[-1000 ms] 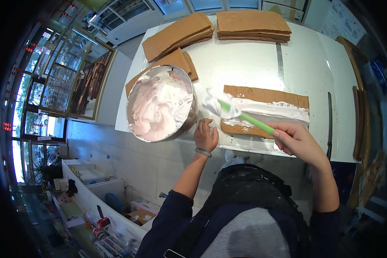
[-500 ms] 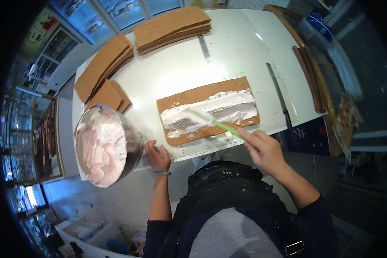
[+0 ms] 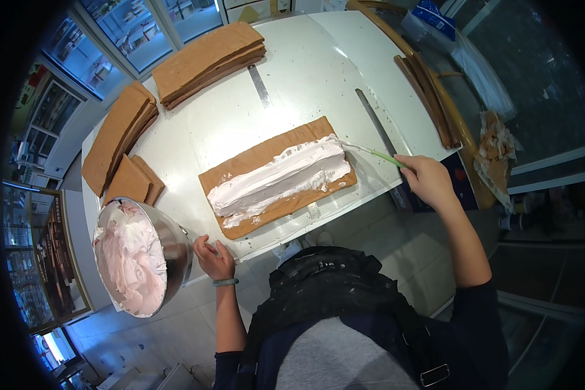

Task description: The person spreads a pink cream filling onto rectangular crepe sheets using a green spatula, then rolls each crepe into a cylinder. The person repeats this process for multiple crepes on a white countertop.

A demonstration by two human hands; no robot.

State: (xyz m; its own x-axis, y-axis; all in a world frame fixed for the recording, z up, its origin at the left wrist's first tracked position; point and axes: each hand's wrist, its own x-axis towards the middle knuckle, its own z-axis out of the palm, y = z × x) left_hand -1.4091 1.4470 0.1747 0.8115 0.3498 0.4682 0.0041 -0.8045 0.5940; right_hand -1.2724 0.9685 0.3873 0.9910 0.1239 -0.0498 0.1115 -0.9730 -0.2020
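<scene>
A rectangular brown sponge cake sheet point(image 3: 266, 218) lies on the white table, with a thick ridge of pale pink cream point(image 3: 279, 174) along its length. My right hand point(image 3: 428, 180) grips the green handle of a spatula point(image 3: 387, 156); its pale, cream-coated blade touches the right end of the ridge. Beside the metal mixing bowl point(image 3: 177, 250), at the table's front edge, my left hand point(image 3: 215, 258) is held with loosely curled, parted fingers and nothing in it. Pink cream point(image 3: 131, 260) fills the bowl.
Stacks of brown cake sheets point(image 3: 208, 62) point(image 3: 120, 133) stand along the back and left. Smaller cake pieces point(image 3: 133, 182) lie behind the bowl. A metal ruler-like strip point(image 3: 259, 86) and a long knife point(image 3: 375, 121) rest on the table. Narrow brown strips point(image 3: 428, 101) lie at the right edge.
My right hand has drawn the spatula from the middle of the cream to its right end. The cream ridge looks smoother and taller. The whole view has shifted.
</scene>
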